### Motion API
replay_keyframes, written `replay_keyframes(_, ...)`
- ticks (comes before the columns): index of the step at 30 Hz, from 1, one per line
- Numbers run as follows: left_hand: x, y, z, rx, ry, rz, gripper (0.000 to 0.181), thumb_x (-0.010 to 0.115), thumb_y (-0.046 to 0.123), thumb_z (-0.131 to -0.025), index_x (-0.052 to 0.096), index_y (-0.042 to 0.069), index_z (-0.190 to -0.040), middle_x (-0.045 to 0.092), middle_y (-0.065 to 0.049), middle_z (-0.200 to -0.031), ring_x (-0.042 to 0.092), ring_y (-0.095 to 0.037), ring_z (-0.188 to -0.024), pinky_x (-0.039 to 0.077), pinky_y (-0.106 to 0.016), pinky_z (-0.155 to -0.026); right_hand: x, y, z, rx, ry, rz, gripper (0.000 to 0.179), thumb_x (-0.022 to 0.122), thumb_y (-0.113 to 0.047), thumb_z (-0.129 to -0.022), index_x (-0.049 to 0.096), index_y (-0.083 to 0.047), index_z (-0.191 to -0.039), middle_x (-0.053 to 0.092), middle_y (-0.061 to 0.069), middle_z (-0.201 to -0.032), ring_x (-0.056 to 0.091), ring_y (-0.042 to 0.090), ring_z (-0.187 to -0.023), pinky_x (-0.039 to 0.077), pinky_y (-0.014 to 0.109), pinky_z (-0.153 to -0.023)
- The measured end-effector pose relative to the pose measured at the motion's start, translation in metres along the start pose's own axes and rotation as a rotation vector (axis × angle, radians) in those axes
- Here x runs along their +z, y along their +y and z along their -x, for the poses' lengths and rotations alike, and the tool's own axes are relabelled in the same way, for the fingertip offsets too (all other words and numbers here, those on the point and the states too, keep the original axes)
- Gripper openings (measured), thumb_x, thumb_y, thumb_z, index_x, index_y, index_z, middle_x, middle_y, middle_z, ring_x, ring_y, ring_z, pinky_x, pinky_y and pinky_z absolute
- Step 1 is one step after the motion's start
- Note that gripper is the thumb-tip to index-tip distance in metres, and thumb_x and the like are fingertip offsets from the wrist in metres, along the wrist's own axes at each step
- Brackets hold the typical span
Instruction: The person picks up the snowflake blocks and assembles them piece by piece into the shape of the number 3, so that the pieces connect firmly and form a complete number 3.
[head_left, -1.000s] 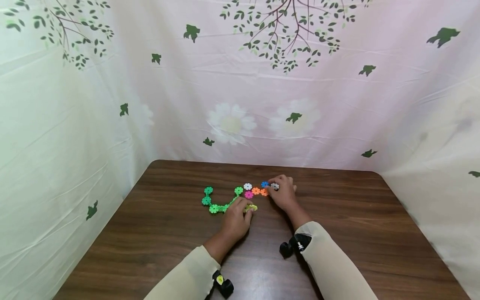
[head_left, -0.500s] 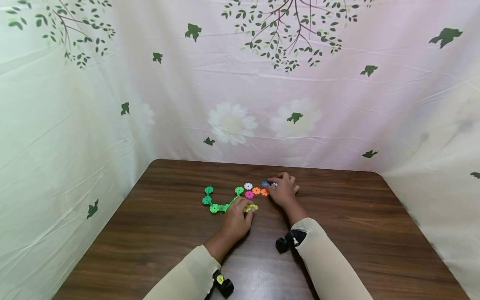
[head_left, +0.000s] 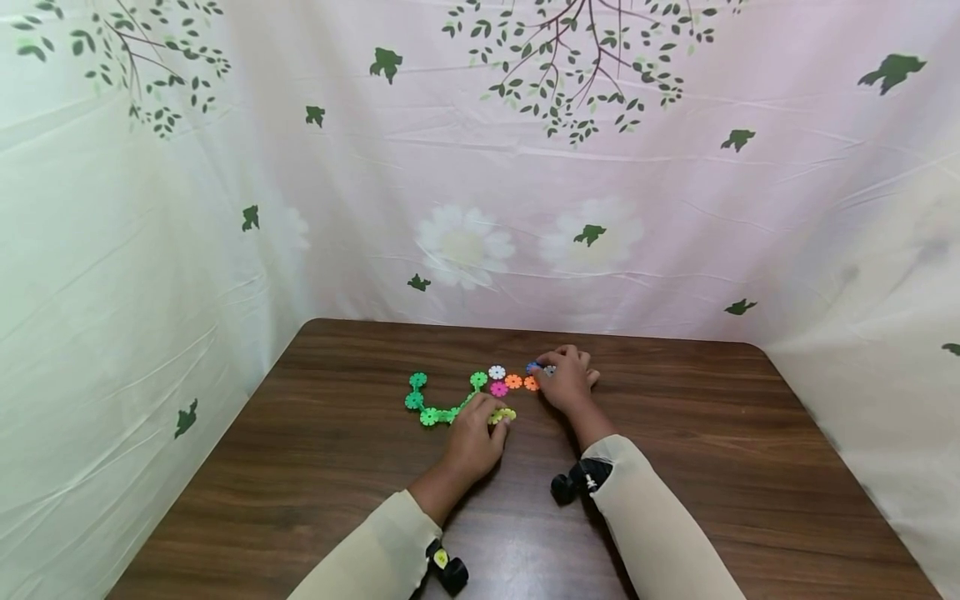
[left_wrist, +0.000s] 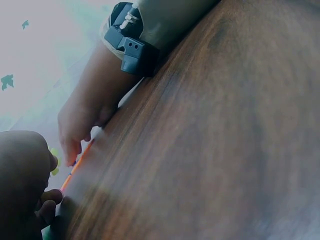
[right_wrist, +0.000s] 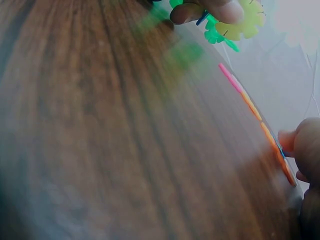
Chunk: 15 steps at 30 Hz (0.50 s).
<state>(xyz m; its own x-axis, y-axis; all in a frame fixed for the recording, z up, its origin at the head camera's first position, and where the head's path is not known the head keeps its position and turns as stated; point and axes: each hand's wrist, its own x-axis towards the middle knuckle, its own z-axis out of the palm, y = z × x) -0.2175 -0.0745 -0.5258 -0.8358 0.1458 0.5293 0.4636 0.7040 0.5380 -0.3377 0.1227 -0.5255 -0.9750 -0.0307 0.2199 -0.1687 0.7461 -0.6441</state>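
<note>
In the head view, a chain of linked green snowflake discs (head_left: pixel 429 416) forms a U on the table, with yellow discs (head_left: pixel 507 415) at its near right end. My left hand (head_left: pixel 474 437) holds the chain by that end; its fingers hide some discs. The right wrist view shows a yellow disc (right_wrist: pixel 245 22) standing at the left fingertips. Farther right, my right hand (head_left: pixel 567 383) has its thumb and fingers about a blue snowflake disc (head_left: pixel 533 367), pinching it low at the table. A grey disc (head_left: pixel 551 370) lies partly under those fingers.
Loose discs lie flat between the hands: a white disc (head_left: pixel 497 372), a pink disc (head_left: pixel 498 389), and two orange ones, including the left orange disc (head_left: pixel 513 382). The brown wooden table (head_left: pixel 675 433) meets a printed curtain (head_left: pixel 360 208) at its back edge.
The right hand shifts slightly, and the blue disc moves a little to the right, with the grey disc more covered. The left hand and the green chain stay practically still.
</note>
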Motion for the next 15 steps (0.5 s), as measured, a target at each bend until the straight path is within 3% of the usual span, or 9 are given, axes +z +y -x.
replay_keyframes(11, 0.009, -0.014, 0.003, 0.092, 0.066, 0.023, 0.009, 0.078, 0.013, -0.1, 0.075, 0.009, -0.107, 0.07, -0.007, -0.111, 0.072, -0.022, -0.099, 0.062, -0.039, -0.083, 0.0, 0.0, 0.0, 0.01, -0.016, -0.018, 0.03, 0.078, -0.032, -0.102, 0.078, -0.006, -0.117, 0.052, 0.021, -0.146, 0.037, 0.046, -0.137, 0.019, 0.068, -0.105)
replay_keyframes(15, 0.01, -0.015, 0.004, 0.096, 0.077, 0.029, 0.009, 0.077, 0.017, -0.102, 0.075, 0.01, -0.107, 0.07, -0.005, -0.111, 0.071, -0.02, -0.099, 0.061, -0.036, -0.082, -0.002, -0.002, 0.0, 0.013, -0.019, -0.032, 0.028, 0.078, -0.03, -0.103, 0.077, -0.005, -0.113, 0.053, 0.021, -0.145, 0.037, 0.046, -0.136, 0.018, 0.069, -0.106)
